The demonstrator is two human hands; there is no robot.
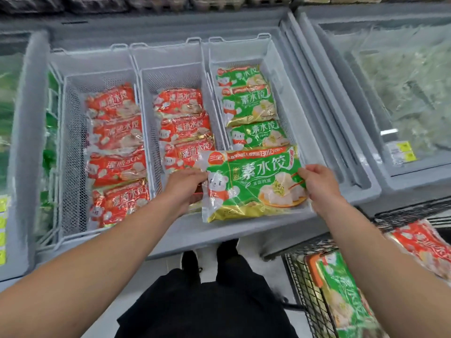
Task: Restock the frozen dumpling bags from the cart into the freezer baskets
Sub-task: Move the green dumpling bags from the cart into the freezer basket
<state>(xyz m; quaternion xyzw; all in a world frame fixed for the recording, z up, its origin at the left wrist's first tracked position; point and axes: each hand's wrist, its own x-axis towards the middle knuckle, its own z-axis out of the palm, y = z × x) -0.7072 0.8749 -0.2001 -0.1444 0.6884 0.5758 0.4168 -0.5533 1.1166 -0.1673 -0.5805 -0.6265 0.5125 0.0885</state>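
Note:
I hold a green dumpling bag (253, 184) flat over the near end of the right freezer basket (284, 93). My left hand (184, 185) pinches its left edge and my right hand (318, 182) grips its right edge. Three more green bags (249, 106) lie in that basket beyond it. The middle basket (170, 76) and the left basket (97, 81) hold rows of red dumpling bags (117, 132). At the lower right, the wire cart (307, 296) carries a green bag (341, 293) and a red bag (422, 245).
The grey freezer rim (219, 232) runs across in front of my legs. A second chest freezer with a frosted glass lid (402, 89) stands to the right. Slid-back lid rails (324, 113) separate the two. Green packs fill the freezer at the far left (9, 118).

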